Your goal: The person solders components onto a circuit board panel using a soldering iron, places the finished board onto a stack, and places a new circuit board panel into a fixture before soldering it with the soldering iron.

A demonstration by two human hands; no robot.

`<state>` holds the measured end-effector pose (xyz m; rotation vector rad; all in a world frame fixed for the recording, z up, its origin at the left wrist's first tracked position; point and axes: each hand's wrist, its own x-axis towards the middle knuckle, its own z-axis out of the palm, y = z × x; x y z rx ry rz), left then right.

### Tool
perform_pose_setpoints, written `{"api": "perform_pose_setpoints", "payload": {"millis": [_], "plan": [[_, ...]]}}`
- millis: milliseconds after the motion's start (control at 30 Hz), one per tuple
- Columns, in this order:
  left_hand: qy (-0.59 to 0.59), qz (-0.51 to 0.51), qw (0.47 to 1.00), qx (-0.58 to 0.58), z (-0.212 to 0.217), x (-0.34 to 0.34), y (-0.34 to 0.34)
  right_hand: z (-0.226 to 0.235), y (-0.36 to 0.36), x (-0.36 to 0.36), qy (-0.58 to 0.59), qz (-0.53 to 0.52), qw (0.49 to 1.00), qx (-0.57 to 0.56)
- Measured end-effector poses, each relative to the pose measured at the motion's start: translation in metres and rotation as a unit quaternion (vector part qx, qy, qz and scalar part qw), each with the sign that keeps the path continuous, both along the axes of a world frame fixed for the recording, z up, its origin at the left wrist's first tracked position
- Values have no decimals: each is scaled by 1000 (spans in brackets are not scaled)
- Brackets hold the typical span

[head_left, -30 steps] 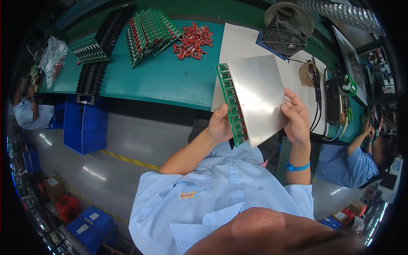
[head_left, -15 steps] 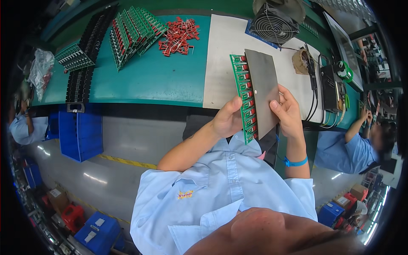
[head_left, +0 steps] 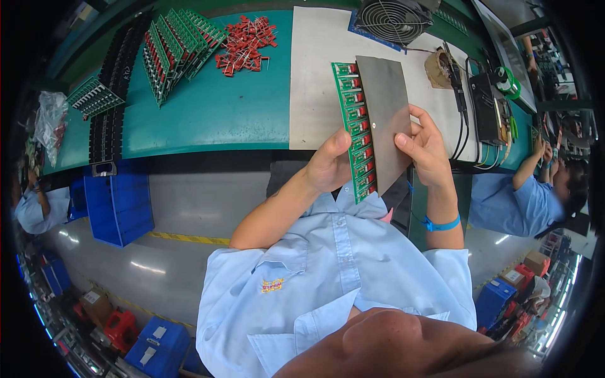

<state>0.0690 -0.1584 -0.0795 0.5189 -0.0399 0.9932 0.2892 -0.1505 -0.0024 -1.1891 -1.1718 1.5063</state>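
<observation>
Where the two hands face each other, board and plate stand between them, listed left to right.

Red heap (head_left: 247,45): loose on the green table (head_left: 208,126), beyond and left of the hands.

Left hand (head_left: 330,160): thumb against the board's left edge, fingers hidden behind; closed on that edge, it seems.

Board (head_left: 351,135): green, a column of red parts (head_left: 363,126) along it. Long axis runs away from the shirt (head_left: 346,252), far end leaning slightly left. Nearer hand: the left.

Plate (head_left: 386,113): grey, flat, along the board's right, long axis much the same. Whether it touches the board, cannot tell.

Right hand (head_left: 430,150): thumb on the plate's face by its right edge, fingers behind; pinched on it. Hands apart from each other.

Differences, against one second ago: plate, then bright and broad to view, now dull and narrower; board's face and red parts show more fully.
</observation>
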Motion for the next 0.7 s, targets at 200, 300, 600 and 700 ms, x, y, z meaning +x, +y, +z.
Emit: {"api": "perform_pose_setpoints", "payload": {"millis": [200,300,600,700], "plan": [[38,-1,999,-4,5,0,2,1,-1,0,-12,-9,1000,-8],[50,-3,999,9,6,1,3,1,-1,2,-6,-5,1000,-15],[55,-10,998,33,11,-1,5,-3,1,7,23,-13,1000,-5],[64,3,997,48,16,0,5,-2,1,8,33,-17,999,3]]}}
